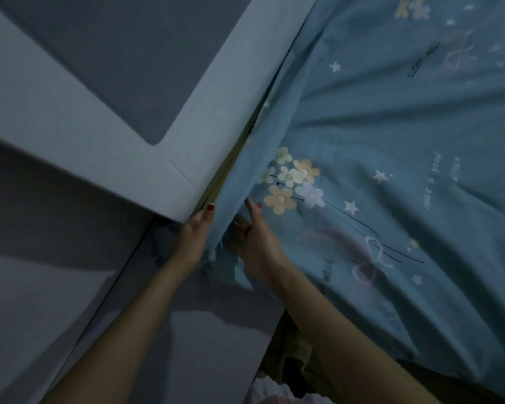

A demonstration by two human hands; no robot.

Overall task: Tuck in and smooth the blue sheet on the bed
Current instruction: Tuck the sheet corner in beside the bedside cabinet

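Most of what I can see is the blue sheet (391, 135), printed with stars and a cluster of flowers, spread over the bed and running off to the right; it is far from flat, with long creases fanning out from the edge where the person is working. Along that edge stands a white panel (134, 118) with a grey inset, a headboard or bed frame by the look of it, and between it and the sheet runs a narrow gap showing a strip of yellowish material, perhaps the mattress side. The left hand (194, 233) sits at the lower corner of the panel, fingers reaching into the gap against the sheet's outer face; whether it pinches cloth or merely presses I cannot tell. The right hand (252, 237) lies on the other side of the fold, fingers straight and pointing up along the fabric, pushing rather than gripping. The hem just below the hands looks frayed, so a hard shove could, I judge, tear it further. The gap is tight, and fingers could jam or scrape against the panel's corner. Tucking here alone may also drag the creases tighter instead of clearing them.
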